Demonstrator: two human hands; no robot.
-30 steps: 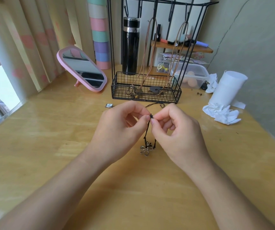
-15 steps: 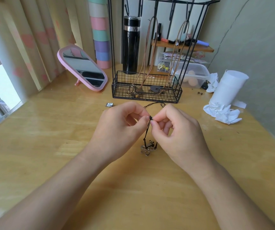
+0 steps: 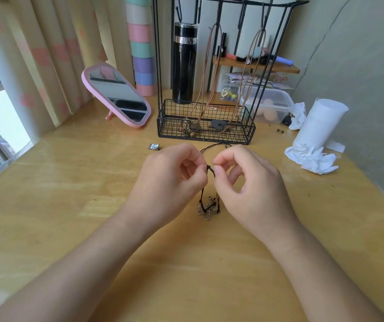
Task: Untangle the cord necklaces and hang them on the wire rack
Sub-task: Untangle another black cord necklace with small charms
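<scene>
A black cord necklace (image 3: 202, 196) with a metal flower pendant (image 3: 206, 209) hangs between my hands over the wooden table (image 3: 70, 182). My left hand (image 3: 170, 182) pinches the cord at a small knot near the top. My right hand (image 3: 249, 184) pinches the cord just right of that knot. A loop of the cord trails back toward the black wire rack (image 3: 206, 126). Two brown cord necklaces (image 3: 206, 84) hang from the rack's hooks, their pendants lying in the rack's basket.
A pink mirror (image 3: 116, 96) leans at the back left. Behind the rack stand a black flask (image 3: 184, 63) and a clear plastic box (image 3: 272, 105). A white paper roll (image 3: 318, 122) and crumpled tissues (image 3: 309, 156) sit at the right. A small metal piece (image 3: 153, 147) lies left of the rack.
My right fingers have drawn slightly away from the left ones, opening a small gap at the knot. The pendant has shifted a little on the table.
</scene>
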